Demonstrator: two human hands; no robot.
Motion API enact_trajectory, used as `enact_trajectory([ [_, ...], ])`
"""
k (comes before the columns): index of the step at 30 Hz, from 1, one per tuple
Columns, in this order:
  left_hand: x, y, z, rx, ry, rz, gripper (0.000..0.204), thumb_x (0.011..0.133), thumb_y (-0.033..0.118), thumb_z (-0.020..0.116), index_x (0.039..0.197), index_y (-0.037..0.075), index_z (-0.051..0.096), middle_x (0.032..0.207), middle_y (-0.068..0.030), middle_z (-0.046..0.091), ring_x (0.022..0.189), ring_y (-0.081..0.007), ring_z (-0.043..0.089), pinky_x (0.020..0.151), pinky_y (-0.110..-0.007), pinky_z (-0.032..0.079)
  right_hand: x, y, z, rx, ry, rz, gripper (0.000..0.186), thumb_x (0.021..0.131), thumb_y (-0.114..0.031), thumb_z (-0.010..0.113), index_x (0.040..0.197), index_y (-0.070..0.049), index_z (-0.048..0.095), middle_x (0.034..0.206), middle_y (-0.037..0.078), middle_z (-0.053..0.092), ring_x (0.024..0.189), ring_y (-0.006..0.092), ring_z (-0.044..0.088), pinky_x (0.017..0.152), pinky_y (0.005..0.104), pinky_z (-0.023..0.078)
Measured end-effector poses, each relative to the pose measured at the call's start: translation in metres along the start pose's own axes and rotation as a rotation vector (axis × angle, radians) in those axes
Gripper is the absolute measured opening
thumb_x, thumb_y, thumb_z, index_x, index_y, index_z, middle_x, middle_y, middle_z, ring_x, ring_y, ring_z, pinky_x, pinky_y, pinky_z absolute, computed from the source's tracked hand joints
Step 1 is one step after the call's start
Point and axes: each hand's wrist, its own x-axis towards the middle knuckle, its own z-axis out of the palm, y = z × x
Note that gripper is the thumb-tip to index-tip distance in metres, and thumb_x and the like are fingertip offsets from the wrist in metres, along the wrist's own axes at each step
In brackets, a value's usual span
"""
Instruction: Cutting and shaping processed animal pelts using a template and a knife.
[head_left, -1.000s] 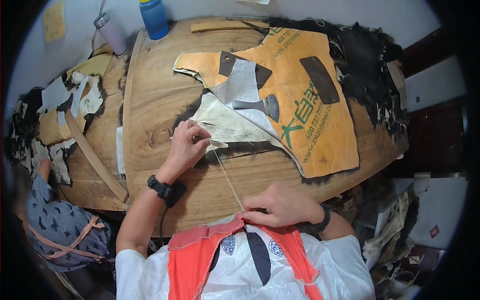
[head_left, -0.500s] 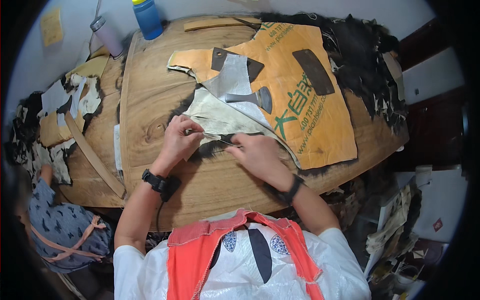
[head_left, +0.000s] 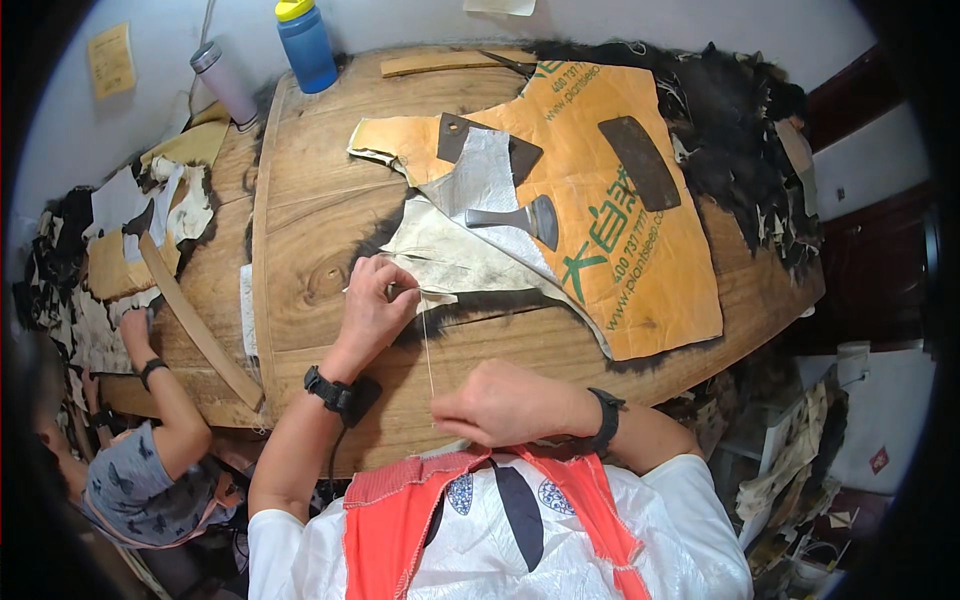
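A piece of pale hide (head_left: 440, 245) with dark fur at its edges lies on the wooden table, skin side up. My left hand (head_left: 378, 305) is closed in a pinch on its near edge. From there a thin white thread (head_left: 430, 352) runs taut toward my body. My right hand (head_left: 505, 402) is closed on the thread's near end, close to the table's front; any needle in it is hidden. Partly over the hide lies an orange printed sheet (head_left: 665, 285). A wide-bladed hand tool (head_left: 525, 220) and two dark flat plates (head_left: 640, 160) rest on top.
Black fur scraps (head_left: 715, 140) are heaped at the far right. A blue bottle (head_left: 306, 50) and a pink flask (head_left: 225, 88) stand at the back left. At left, a co-worker's hand (head_left: 135, 328) touches fur pieces beside a curved wooden strip (head_left: 195, 320).
My right hand has drawn back from the hide toward my body, stretching the thread. My left hand stays at the hide's edge. The co-worker's arm has come further into view.
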Motion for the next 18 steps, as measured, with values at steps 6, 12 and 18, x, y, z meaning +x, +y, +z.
enact_trajectory([
  [6, -0.004, 0.027, -0.028, -0.038, -0.213, 0.272, 0.016, 0.076, 0.009, 0.077, 0.092, 0.011, 0.077, 0.088, -0.0066, 0.06, 0.09, -0.0275, 0.054, 0.081, -0.038, 0.047, 0.025, 0.054, -0.007, 0.663, 0.526, 0.268, 0.023, 0.092, -0.026, 0.067, 0.086, -0.005, 0.071, 0.072, 0.02, 0.067, 0.062, 0.0359, 0.065, 0.058, 0.0427, 0.049],
  [12, 0.013, 0.032, -0.017, -0.133, -0.153, -0.176, 0.015, 0.085, 0.022, 0.074, 0.09, 0.008, 0.077, 0.083, -0.0084, 0.061, 0.088, -0.0278, 0.055, 0.081, -0.039, 0.044, 0.027, 0.069, 0.016, 0.126, 0.555, 0.371, 0.022, 0.09, -0.025, 0.068, 0.084, -0.004, 0.072, 0.074, 0.019, 0.068, 0.064, 0.0338, 0.066, 0.058, 0.0412, 0.05],
  [18, 0.016, 0.005, 0.002, 0.181, -0.187, 0.028, 0.006, 0.082, 0.015, 0.073, 0.08, 0.01, 0.069, 0.085, -0.0061, 0.063, 0.091, -0.0275, 0.056, 0.084, -0.039, 0.037, 0.015, 0.019, 0.01, -0.102, 0.452, 0.161, 0.021, 0.089, -0.024, 0.067, 0.075, -0.008, 0.064, 0.066, 0.017, 0.063, 0.065, 0.036, 0.066, 0.056, 0.0466, 0.05],
])
